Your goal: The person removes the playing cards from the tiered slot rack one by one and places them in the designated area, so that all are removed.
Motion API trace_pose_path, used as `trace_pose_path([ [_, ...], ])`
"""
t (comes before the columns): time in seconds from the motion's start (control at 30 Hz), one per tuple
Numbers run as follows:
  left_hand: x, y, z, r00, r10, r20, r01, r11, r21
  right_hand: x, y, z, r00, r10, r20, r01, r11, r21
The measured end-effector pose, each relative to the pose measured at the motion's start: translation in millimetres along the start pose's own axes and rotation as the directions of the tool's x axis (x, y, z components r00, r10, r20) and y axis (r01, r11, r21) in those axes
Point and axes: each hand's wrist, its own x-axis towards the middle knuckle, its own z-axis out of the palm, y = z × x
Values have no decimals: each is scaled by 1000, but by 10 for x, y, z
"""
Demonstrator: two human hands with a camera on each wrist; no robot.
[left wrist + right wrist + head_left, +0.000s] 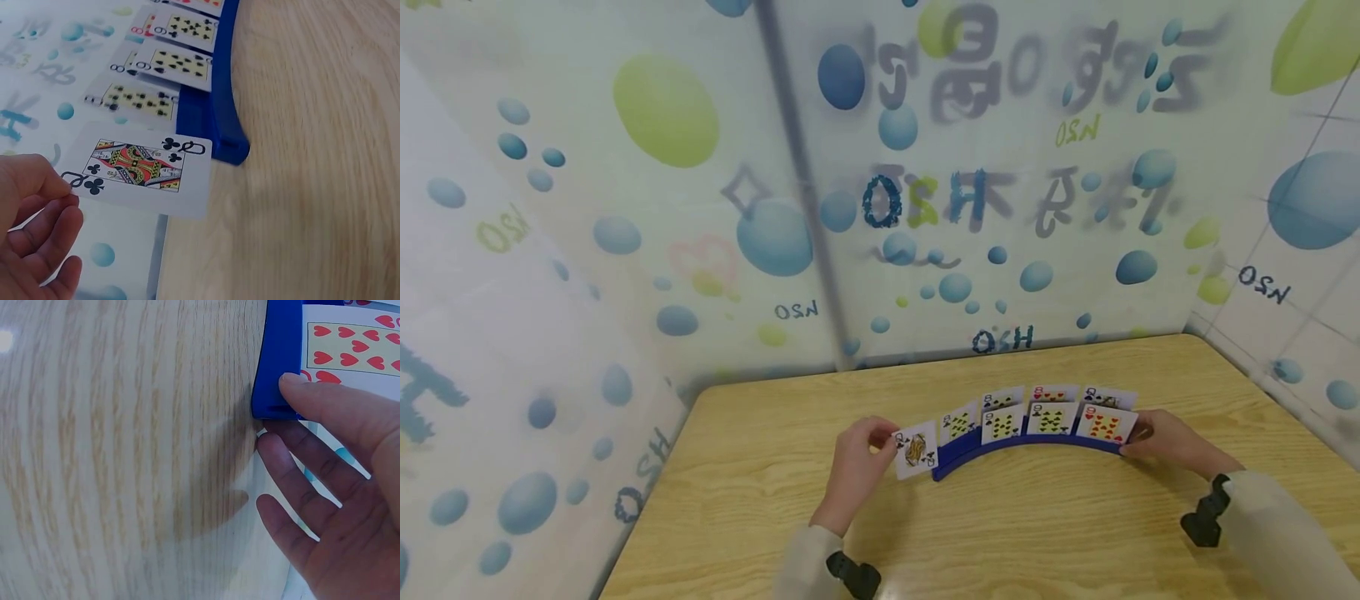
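Note:
In the head view my left hand [857, 462] pinches a queen of clubs playing card [916, 450] by its edge, between thumb and fingertips. The card overlaps the left end of a curved blue card holder [958, 452]. Several playing cards stand upright in the holder in two rows, including a nine of spades [178, 65] and a nine of clubs [187, 28] in the left wrist view. My right hand [1176, 446] grips the holder's right end. Its thumb [312, 394] lies on the front beside a hearts card [356, 347], with a finger behind; the other fingers are spread apart.
The holder stands on a light wooden table [760, 500]. Behind the table rises a pale wall covering [895, 292] with blue and green drops and printed letters. A similar patterned panel [580, 333] runs along the left side. Dark devices [853, 575] are strapped to both wrists.

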Motion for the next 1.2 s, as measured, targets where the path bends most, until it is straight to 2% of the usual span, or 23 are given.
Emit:
trace_pose_path([
  [0.13,28,-71,-165,999,38,18,-38,999,28,-12,-6,-1,1000,-6,-5,6,1000,4],
  [0.23,65,-157,-303,999,42,31,-44,997,59,-23,-6,1,1000,-15,-3,15,1000,7],
  [0.57,181,-414,-884,995,-66,72,54,986,155,-28,6,12,1000,-17,-2,17,999,28],
  [0.7,224,-491,-1105,991,-84,101,60,974,220,-26,8,10,1000,-17,-4,17,999,39],
  [1.0,262,-713,-1492,990,-52,130,9,949,316,-6,44,11,999,-34,-9,35,999,41],
  [1.1,264,-787,-1600,989,-77,124,27,931,364,-8,50,15,999,-34,-12,35,998,46],
  [1.2,257,-817,-1704,986,-116,117,64,925,374,-14,55,21,999,-40,-11,40,998,55],
])
